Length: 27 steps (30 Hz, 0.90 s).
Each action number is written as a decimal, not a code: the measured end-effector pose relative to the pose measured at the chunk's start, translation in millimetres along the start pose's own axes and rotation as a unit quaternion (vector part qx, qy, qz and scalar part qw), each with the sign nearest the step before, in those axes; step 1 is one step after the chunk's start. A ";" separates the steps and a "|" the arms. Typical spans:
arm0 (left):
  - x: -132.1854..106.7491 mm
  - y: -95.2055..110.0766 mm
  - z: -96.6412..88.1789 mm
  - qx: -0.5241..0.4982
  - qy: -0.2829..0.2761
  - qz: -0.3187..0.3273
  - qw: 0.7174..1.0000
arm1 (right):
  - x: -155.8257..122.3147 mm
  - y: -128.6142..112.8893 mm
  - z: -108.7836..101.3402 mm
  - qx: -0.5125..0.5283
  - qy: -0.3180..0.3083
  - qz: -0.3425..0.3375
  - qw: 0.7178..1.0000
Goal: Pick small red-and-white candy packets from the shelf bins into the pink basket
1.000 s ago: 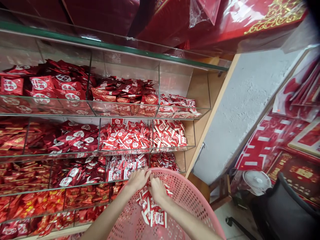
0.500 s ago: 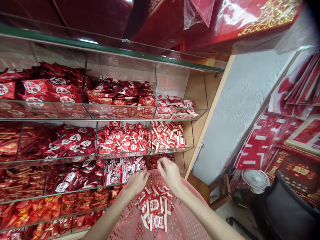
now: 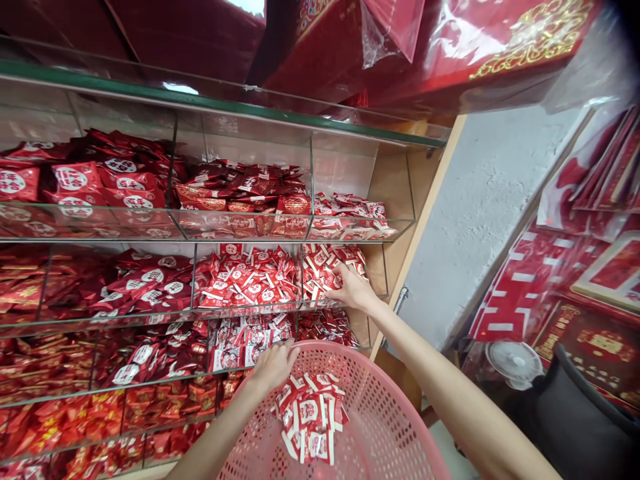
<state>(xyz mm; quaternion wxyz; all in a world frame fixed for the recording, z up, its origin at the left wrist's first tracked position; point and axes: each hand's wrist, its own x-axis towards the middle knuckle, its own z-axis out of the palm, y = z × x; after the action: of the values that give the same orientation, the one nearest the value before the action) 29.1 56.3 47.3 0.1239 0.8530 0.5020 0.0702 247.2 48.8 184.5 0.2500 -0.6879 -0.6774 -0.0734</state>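
Note:
A pink perforated plastic basket [image 3: 400, 413] is below me, with a pile of small red-and-white packets [image 3: 310, 413] inside. My left hand [image 3: 274, 365] is closed over its far left rim. Reaching past the basket, my right hand [image 3: 353, 288] is at the front of a glass compartment heaped with red-and-white packets [image 3: 320, 263]. Its thumb and fingers are apart over those packets, and I see nothing held between them. Some of the fingertips are hard to make out against the packets.
Glass-fronted shelves [image 3: 240, 310] hold several compartments of red packets. Large red boxes [image 3: 310, 60] sit on the glass shelf above. A wooden side panel [image 3: 425, 227] and a grey wall [image 3: 465, 233] stand right. Lower right are a black chair [image 3: 575, 413] and a white round object [image 3: 515, 360].
My right hand has moved from above the basket rim up and forward to the packets in the compartment. My left hand stays on the rim.

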 end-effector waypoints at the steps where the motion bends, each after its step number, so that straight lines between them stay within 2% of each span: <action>1: 0.0 0.0 0.1 0.000 0.000 0.001 1.000 | -1.5 0.3 -0.5 0.000 0.006 -0.006 1.000; 11: 2.5 -3.6 8.0 0.014 0.020 0.000 1.000 | -20.9 -0.5 -8.1 -0.032 0.159 -0.003 0.987; 13: 3.7 -4.2 9.0 0.018 0.028 0.005 0.999 | -24.2 2.4 -15.0 0.016 0.201 -0.012 0.979; 16: 5.0 -4.6 9.7 0.022 0.035 0.010 0.999 | -38.6 1.7 -24.9 0.154 0.250 -0.008 0.956; 18: 5.3 -4.7 9.9 0.023 0.035 0.010 0.999 | -55.8 -2.3 -22.9 0.281 0.215 0.022 0.935; 21: 5.3 -5.2 10.5 0.028 0.035 0.010 0.999 | -90.8 -7.8 2.7 0.457 0.076 0.094 0.881; 24: 4.9 -5.7 11.3 0.026 0.035 0.009 0.999 | -130.9 -6.7 47.1 0.560 -0.091 0.207 0.797; 27: 3.4 -5.1 10.8 0.021 0.034 0.013 0.999 | -167.6 0.1 86.9 0.607 -0.195 0.334 0.694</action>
<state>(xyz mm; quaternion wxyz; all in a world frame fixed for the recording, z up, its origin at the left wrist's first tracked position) 29.2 60.1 35.5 0.0877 0.8589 0.4964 0.0906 214.7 -62.6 35.7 0.4839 -0.5661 -0.3339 0.5778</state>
